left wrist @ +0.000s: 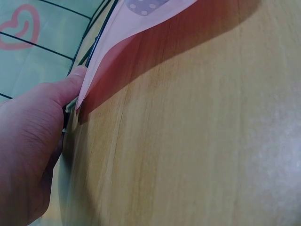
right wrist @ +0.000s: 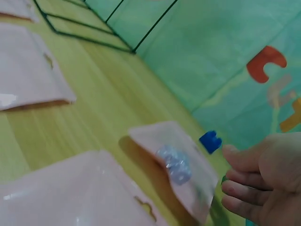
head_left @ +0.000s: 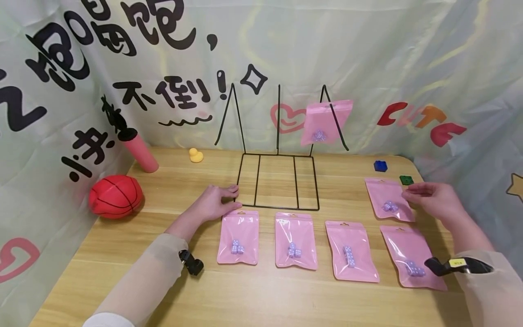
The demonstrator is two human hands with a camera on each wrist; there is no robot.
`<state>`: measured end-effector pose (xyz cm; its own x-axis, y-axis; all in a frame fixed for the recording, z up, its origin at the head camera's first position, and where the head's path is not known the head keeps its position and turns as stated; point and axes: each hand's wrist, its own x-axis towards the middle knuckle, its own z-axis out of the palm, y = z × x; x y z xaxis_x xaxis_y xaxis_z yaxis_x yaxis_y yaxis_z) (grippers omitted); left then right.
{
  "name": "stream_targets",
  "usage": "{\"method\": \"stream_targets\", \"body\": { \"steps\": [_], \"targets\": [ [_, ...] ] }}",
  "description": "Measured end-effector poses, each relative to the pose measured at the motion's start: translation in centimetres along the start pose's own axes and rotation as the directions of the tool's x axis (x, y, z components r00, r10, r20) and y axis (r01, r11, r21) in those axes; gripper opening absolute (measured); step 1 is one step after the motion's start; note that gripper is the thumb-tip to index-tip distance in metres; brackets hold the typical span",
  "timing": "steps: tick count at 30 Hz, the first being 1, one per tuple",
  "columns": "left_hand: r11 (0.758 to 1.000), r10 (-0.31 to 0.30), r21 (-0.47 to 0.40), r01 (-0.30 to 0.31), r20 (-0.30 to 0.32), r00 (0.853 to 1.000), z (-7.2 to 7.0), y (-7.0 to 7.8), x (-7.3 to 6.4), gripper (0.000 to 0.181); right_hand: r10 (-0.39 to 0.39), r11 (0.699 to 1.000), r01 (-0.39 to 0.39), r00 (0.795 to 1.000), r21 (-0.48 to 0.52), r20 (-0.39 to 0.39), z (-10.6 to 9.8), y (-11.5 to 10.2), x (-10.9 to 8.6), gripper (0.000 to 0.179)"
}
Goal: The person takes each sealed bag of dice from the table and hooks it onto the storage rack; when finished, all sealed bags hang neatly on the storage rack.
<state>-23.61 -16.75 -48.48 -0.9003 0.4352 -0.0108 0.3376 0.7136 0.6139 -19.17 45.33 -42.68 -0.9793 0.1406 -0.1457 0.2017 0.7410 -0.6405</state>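
My left hand (head_left: 217, 202) grips the front left corner of a black wire display rack (head_left: 278, 207), thumb and fingers on either side of the wire. One pink zip bag (head_left: 327, 119) with dice inside hangs from the rack's right hook. Close by my right hand (head_left: 435, 200) a pink bag with lilac dice (head_left: 384, 193) lies on the table; the fingertips are right at its edge, loosely bent, with nothing between them in the right wrist view. In front of the rack several more bags lie in a row, the leftmost bag (head_left: 239, 231) just below my left hand.
Behind the right hand are a blue building block (head_left: 380, 166) and a green block (head_left: 406, 180). On the left stand a red toy basketball (head_left: 116, 196), a pink cylinder (head_left: 140, 154) with a black top and a yellow duck (head_left: 196, 155). A printed cloth (head_left: 351, 50) hangs behind the table.
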Motion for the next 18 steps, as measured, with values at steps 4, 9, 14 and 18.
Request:
{"method": "stream_targets", "body": {
  "steps": [4, 9, 14, 18],
  "targets": [
    [1.000, -0.004, 0.000, 0.004, -0.003, 1.000, 0.0, -0.1, 0.0, 0.051, 0.065, 0.998, -0.065, 0.998, -0.022, 0.006, 0.4, 0.7, 0.3, 0.062],
    [1.000, 0.001, 0.003, -0.001, -0.007, 1.000, 0.0, -0.2, 0.0, 0.051, 0.108, 0.993, -0.108, 0.994, -0.046, -0.009, 1.2, 1.3, 0.7, 0.059],
    [1.000, 0.006, 0.010, -0.006, 0.001, 1.000, 0.0, -0.2, 0.1, 0.051, 0.186, 0.982, -0.187, 0.982, -0.010, -0.015, 1.9, 1.5, 0.9, 0.057],
    [1.000, 0.007, 0.009, -0.007, -0.001, 1.000, 0.1, -0.3, 0.2, 0.051, 0.244, 0.969, -0.244, 0.970, 0.035, -0.011, 2.5, 1.3, 1.0, 0.054]
  ]
}}
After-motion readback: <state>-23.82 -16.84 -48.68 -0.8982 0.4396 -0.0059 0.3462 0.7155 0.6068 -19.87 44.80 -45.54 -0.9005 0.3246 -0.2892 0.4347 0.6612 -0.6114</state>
